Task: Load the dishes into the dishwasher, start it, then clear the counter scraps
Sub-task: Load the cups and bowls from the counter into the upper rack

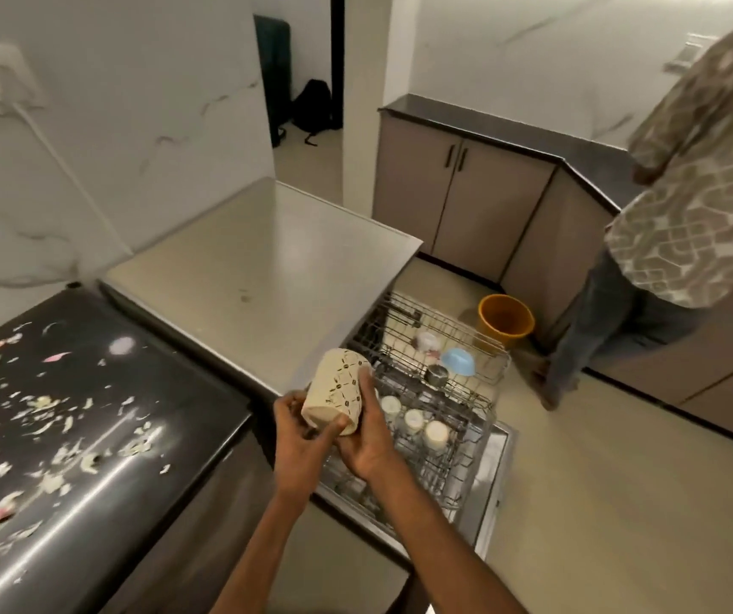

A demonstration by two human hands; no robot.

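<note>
Left hand and right hand together grip a cup just above the racks, already part-loaded. Scraps to their left are uncleared; the dishwasher is open, not started.

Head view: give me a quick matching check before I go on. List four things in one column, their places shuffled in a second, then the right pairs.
Things:
1. patterned cup
2. blue bowl
3. orange bucket
4. scraps

Places:
A. standing on the floor
B. scattered over the dark counter
C. sitting in a dishwasher rack
D. held by the left hand and the right hand

Pairs: 1-D, 2-C, 3-A, 4-B
</note>
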